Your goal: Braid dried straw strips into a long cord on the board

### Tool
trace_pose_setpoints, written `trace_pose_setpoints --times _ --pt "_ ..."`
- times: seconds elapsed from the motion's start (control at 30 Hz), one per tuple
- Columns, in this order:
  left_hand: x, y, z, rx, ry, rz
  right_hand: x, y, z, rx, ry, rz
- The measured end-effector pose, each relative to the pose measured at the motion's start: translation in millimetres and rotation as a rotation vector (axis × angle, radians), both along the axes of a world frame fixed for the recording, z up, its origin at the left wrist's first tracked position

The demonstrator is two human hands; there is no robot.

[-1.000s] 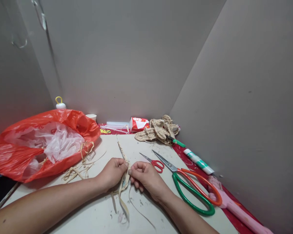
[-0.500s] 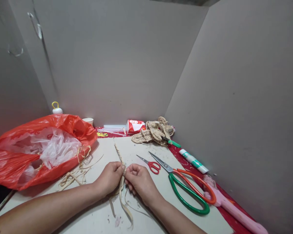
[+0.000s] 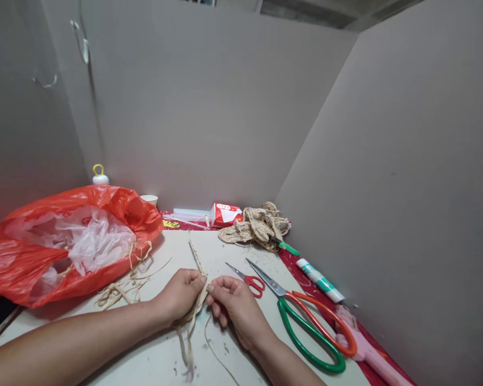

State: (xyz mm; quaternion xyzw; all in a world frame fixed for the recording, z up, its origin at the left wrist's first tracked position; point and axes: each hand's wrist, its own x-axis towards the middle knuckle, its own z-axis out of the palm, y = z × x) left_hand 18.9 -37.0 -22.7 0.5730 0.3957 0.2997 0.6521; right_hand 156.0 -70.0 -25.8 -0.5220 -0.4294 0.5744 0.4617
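Observation:
A narrow braid of pale straw points away from me over the white board, its far end lying free. My left hand pinches it between thumb and fingers where the plaiting ends. Close on the right, my right hand pinches a flat straw strand at the base of the braid. Loose strand ends hang below my left hand. One thin strand trails down beneath my right fingers. Both palms hide part of the strands.
Small red scissors and large scissors with green and orange handles lie to the right. A red plastic bag and straw scraps are on the left. Behind are a tissue pack and braided coils.
The view has shifted slightly. My right hand has drawn a little away from the left, and the wide strand that hung between the hands has swung left under my left hand.

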Motion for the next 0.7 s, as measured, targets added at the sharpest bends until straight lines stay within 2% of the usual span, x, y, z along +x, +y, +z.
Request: trace_pose_setpoints --times 0.23,0.4,0.57,0.7 --pt "1.1 -0.6 -5.8 0.144 0.103 -0.013 -1.2 1.3 0.8 -0.017 -0.076 0.002" --pt "2.4 -2.9 -3.5 0.283 0.182 0.051 -4.5 2.3 3.6 -0.02 -0.075 0.002" --pt "2.4 -1.3 -4.5 0.292 0.287 0.055 -5.2 0.4 2.5 -0.01 -0.046 -0.015" --pt "1.4 1.1 -6.9 0.251 0.285 0.036 -5.5 -0.7 2.7 -0.058 0.033 0.011"
